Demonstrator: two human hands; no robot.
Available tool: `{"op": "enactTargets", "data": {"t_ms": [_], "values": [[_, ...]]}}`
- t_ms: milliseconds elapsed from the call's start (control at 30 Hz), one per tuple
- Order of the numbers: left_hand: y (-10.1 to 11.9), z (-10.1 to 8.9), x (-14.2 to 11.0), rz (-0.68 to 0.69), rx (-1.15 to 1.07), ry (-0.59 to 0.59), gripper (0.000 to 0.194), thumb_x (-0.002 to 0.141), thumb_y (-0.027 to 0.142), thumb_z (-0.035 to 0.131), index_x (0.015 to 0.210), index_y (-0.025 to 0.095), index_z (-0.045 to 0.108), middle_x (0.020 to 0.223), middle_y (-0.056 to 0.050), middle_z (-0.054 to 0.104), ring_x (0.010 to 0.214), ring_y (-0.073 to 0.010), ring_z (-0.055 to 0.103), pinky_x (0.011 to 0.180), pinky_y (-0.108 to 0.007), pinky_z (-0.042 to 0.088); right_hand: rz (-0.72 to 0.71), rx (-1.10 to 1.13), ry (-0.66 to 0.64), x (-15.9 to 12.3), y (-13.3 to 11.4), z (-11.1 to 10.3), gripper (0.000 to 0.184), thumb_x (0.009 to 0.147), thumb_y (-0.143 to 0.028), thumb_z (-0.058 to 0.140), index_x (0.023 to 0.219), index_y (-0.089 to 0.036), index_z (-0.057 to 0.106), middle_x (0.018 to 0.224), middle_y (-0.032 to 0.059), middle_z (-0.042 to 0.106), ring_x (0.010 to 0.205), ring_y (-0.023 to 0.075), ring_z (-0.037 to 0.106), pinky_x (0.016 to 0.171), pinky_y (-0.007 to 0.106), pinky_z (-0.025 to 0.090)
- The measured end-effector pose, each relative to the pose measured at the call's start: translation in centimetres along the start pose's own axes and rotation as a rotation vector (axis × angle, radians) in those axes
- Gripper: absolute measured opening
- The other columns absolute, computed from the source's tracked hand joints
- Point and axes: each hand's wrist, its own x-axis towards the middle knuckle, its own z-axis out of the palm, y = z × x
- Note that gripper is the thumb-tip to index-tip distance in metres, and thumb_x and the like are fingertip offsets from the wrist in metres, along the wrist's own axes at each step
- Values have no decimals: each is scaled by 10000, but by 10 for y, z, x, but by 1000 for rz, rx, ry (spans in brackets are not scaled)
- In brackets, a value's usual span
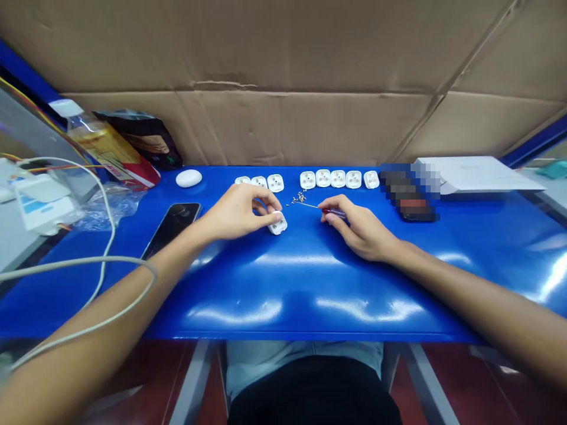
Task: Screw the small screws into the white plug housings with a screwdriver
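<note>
Left hand (237,211) pinching white plug (278,224), right hand (361,230) — curled around red screwdriver (334,213)

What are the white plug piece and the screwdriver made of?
The white plug housing looks like smooth, glossy moulded plastic, given its even sheen. The screwdriver seems to have a red plastic handle and a thin metal shaft, going by its glint.

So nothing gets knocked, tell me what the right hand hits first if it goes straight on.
The right hand would probably meet the tiny screws beside its screwdriver tip first, though depth is unclear.
</note>
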Motion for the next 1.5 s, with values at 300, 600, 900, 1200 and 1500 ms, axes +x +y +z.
{"op": "enactTargets", "data": {"t_ms": [300, 600, 900, 1200, 1500], "values": [[-14, 13, -8, -16, -1, 51, 295, 925, 530, 733, 996, 269, 852, 952, -16, 833, 812, -223, 740, 731, -332, 554, -51, -67, -88, 7, 2, 7, 325, 1127, -409, 422, 1358, -246, 582, 1348, 131, 711, 1247, 308, 692, 1069, 526, 559], [-19, 2, -9, 9, -15, 63, 346, 944, 523, 721, 1119, 243, 824, 1127, -46, 824, 1027, -264, 754, 896, -370, 600, -52, -69, -90, 9, 2, 7, 334, 1118, -415, 452, 1364, -260, 616, 1334, 122, 727, 1208, 322, 704, 1053, 555, 565], [-25, 16, -8, 31, -249, 154, 450, 900, 450, 812, 1270, 196, 785, 1295, -112, 790, 1177, -293, 755, 1080, -459, 597, -61, -57, 9, 0, -7, 2, 313, 1116, -394, 457, 1333, -250, 630, 1264, 120, 746, 1139, 307, 727, 1014, 508, 588], [-10, 21, -11, 45, -440, 167, 409, 827, 489, 901, 1053, 160, 813, 1082, -120, 841, 1027, -301, 805, 958, -448, 664, -146, 24, 71, -12, -23, -2, 251, 1084, -312, 516, 1291, -250, 644, 1225, 114, 759, 1073, 289, 744, 966, 458, 602], [-14, 23, -8, 44, -450, 264, 382, 767, 466, 948, 927, 139, 830, 919, -103, 832, 849, -237, 787, 805, -349, 660, -246, 8, 69, -13, -17, 0, 235, 1101, -295, 508, 1307, -243, 608, 1155, 89, 763, 1017, 248, 747, 895, 414, 627]]}}
